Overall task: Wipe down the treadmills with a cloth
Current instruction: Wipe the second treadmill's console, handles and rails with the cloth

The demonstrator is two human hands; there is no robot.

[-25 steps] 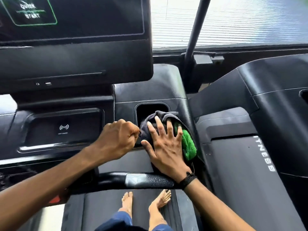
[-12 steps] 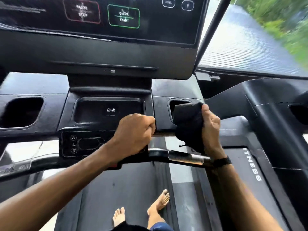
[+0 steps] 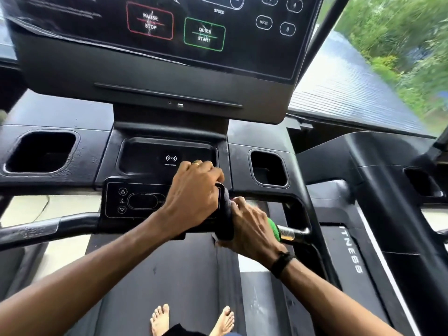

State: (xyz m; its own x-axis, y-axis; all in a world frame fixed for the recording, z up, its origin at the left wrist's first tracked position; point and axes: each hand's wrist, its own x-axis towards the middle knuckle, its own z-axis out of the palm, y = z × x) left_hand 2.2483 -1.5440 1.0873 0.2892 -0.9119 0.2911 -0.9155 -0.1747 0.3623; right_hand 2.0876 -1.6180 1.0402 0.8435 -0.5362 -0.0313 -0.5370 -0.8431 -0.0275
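The cloth (image 3: 225,214), dark with a green patch showing at its right edge, was wrapped over the front handlebar (image 3: 48,229) of the treadmill (image 3: 169,275), just right of the small button panel (image 3: 135,200). The right hand (image 3: 252,229) gripped it there, fingers curled round cloth and bar together. Touching it on the left, the left hand (image 3: 194,192) lay fisted over the panel's edge; what it held could not be told. Above stood the console screen (image 3: 169,32), flanked lower down by two cup holders (image 3: 41,151). Bare feet (image 3: 191,318) rested on the belt.
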